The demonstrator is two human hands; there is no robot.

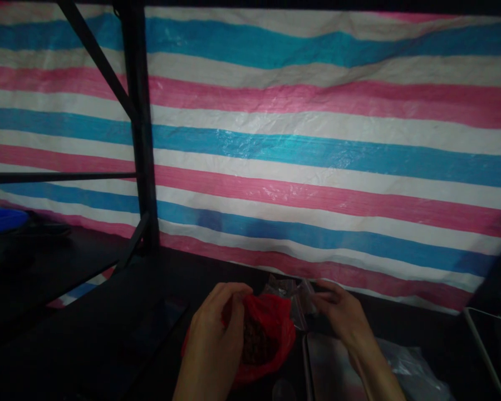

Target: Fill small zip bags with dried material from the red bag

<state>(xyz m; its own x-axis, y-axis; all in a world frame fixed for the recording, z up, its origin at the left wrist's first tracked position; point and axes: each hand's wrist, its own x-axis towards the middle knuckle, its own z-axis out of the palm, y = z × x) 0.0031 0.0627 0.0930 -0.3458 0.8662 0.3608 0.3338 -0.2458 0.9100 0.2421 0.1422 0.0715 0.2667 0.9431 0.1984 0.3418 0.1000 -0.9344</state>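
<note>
My left hand is curled over the left side of a red bag. Its thumb and fingertips come together at the top edge, so it looks to me like they pinch the bag. My right hand reaches to some little clear bags, with its fingertips right by the one on the right. I cannot tell if it grips that bag or just touches it.

What matters most is the side-by-side spot of these things. The red bag is just right of my left hand, with its mouth open to the top, and dark brown bits are inside. The little bags are past its far right edge, between it and my right hand, so my right hand is nearer to them. They are crumpled and dim, and I cannot tell which way their long sides run. The red bag looks round, with no clear long side.

Under my right arm is a flat pale-topped thing, and a big clear bag is to its right. A dark flat thing lies left of my left hand. All this is on a black table. Behind stand a black post and a striped sheet.
</note>
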